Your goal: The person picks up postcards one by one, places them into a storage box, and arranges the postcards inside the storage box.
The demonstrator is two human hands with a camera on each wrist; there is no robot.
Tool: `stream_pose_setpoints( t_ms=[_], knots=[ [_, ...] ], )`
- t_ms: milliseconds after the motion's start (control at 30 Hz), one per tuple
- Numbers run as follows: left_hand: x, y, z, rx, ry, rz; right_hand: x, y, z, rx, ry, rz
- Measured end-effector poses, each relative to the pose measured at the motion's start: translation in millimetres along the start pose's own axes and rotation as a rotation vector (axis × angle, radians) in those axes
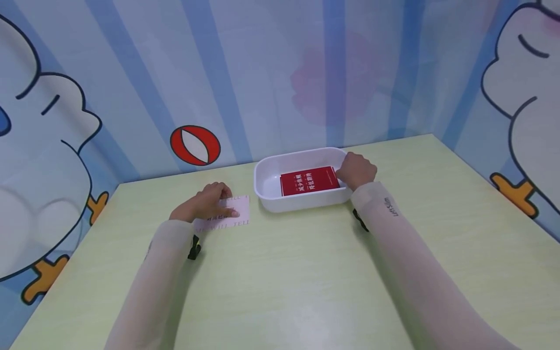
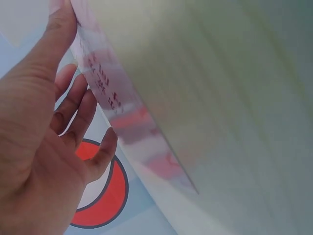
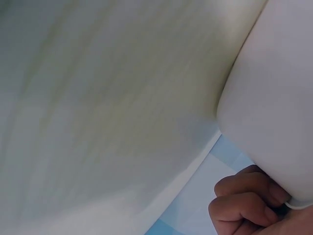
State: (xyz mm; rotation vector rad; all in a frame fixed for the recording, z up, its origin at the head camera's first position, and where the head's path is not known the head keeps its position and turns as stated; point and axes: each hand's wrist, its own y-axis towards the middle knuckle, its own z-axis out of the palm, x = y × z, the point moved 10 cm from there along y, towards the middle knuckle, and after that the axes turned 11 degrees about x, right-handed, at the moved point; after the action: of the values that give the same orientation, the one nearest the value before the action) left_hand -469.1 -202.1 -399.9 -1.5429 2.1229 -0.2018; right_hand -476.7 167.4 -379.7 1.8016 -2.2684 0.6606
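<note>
The fingers [image 1: 225,208] of the left hand [image 1: 205,203] lie fairly straight and flat on a pale pink card [image 1: 227,215], pressing it to the counter [image 1: 306,272]; those of the right hand [image 1: 356,170] are curled over the right rim of a white tray [image 1: 302,201], gripping it. The pink card lies left of the tray and just apart from it, its long axis running left to right, its printed lines facing up. A red card [image 1: 309,181] lies flat inside the tray, long axis also left to right, its right end touching or just beside the right hand. The tray sits near the counter's far edge, close to the striped wall [image 1: 262,73]. The near half of the counter is open, and so is its right side out to the edge. The left wrist view shows what the head view does not: the thumb [image 2: 54,34] at the pink card's edge and the other digits spread loosely, with a red and white ball picture [image 2: 100,196] on the wall behind. The right wrist view shows the knuckles [image 3: 244,203] bent round the tray's outer wall [image 3: 274,98], but the red card is out of its sight.
</note>
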Motion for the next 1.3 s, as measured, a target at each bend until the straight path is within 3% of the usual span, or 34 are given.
stream_pose_setpoints(
  t_ms=[733, 1067, 1300],
  knots=[
    [-0.6, -0.4, -5.2, -0.052, -0.067, 0.101, -0.5, -1.2, -0.1, -0.027, -0.018, 0.002],
    [0.4, -1.6, -20.5, -0.148, -0.142, 0.126, -1.2, -1.9, -1.6, -0.039, 0.001, 0.001],
    [-7.2, -6.2, -35.1, -0.231, -0.181, 0.201, -0.5, -4.0, -1.2, -0.039, 0.001, 0.003]
  ],
)
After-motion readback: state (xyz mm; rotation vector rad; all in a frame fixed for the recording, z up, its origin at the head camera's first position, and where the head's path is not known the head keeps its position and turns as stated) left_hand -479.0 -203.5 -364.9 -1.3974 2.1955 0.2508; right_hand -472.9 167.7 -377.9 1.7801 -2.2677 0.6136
